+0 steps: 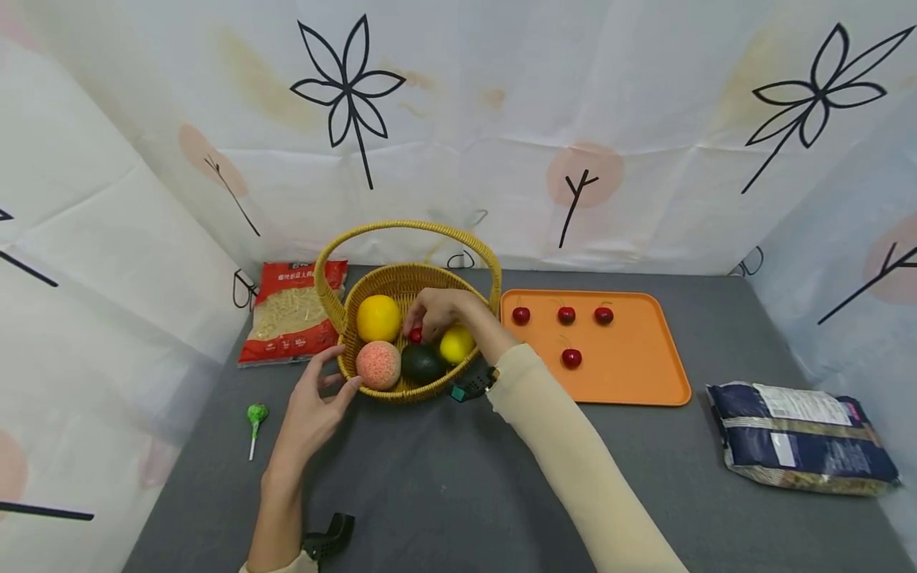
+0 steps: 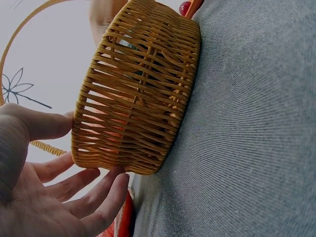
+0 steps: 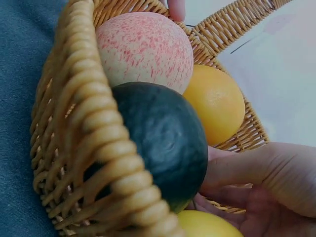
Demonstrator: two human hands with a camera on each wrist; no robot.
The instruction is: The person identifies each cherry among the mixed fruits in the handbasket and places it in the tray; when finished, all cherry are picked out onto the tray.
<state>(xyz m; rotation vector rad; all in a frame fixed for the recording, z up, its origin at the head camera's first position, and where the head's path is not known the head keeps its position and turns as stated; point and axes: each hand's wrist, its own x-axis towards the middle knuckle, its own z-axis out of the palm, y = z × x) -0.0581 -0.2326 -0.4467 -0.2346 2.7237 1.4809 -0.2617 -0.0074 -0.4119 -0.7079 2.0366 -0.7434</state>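
A wicker basket (image 1: 408, 394) with a tall handle holds a yellow-orange fruit (image 1: 379, 318), a speckled pink peach (image 1: 378, 366), a dark green avocado (image 1: 423, 364) and a lemon (image 1: 456, 344). My right hand (image 1: 447, 310) reaches inside over the lemon, its fingers pinching a red cherry (image 1: 415, 335) behind the avocado. The right wrist view hides the cherry behind fruit. At the basket's left front, my left hand (image 2: 64, 173) grips the rim between thumb and fingers. Several cherries with stems, one a front cherry (image 1: 571, 358), lie on an orange tray (image 1: 630, 366) right of the basket.
A red bag of pasta (image 1: 290, 314) lies behind and left of the basket. Nearer on the left is a green lollipop (image 1: 256, 415). A dark blue packet (image 1: 802, 438) sits at the right edge of the grey table (image 1: 430, 493). Patterned curtains (image 1: 458, 119) enclose the back and sides.
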